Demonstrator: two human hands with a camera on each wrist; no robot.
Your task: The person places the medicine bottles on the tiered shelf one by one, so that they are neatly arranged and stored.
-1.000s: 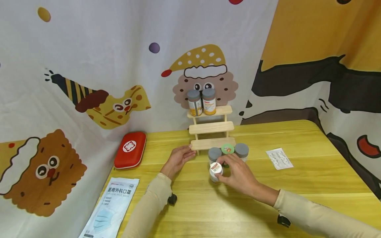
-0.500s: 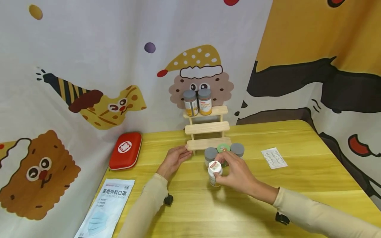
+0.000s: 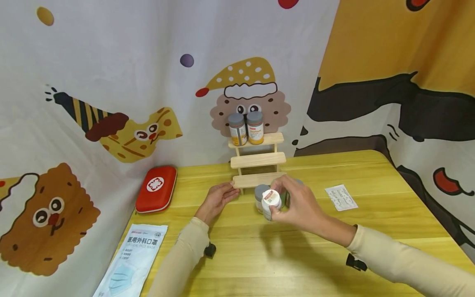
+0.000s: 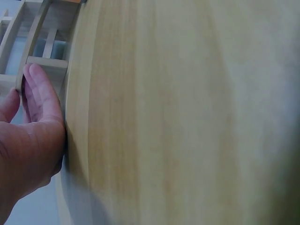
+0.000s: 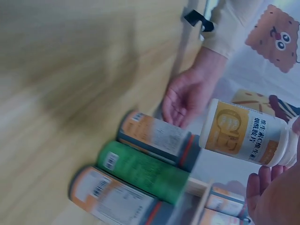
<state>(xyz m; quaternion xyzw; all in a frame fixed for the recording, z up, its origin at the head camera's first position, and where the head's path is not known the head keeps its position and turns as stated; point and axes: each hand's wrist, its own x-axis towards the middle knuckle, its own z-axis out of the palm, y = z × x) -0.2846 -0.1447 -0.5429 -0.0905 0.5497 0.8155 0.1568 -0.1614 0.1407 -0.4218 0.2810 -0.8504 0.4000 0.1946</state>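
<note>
My right hand (image 3: 302, 206) pinches a white pill bottle (image 3: 271, 202) near its cap. In the right wrist view the bottle (image 5: 243, 133) is clear of the table, its yellow and white label showing. Just beyond it stand two grey-lidded jars (image 5: 152, 136) with a green canister (image 5: 140, 171) between them, largely covered by my right hand in the head view. My left hand (image 3: 218, 200) holds the left end of the lowest plank of a three-step wooden stand (image 3: 256, 180), thumb on one side and straight fingers on the other in the left wrist view.
Two grey-lidded jars (image 3: 255, 128) stand on the top step; the middle step (image 3: 258, 160) is below. A red first-aid case (image 3: 156, 189) and a face mask packet (image 3: 130, 260) lie at left. A printed paper slip (image 3: 341, 197) lies at right. A curtain hangs behind.
The right hand has lifted the pill bottle off the table and carried it forward, toward the jars and the stand. The left hand keeps its place on the stand.
</note>
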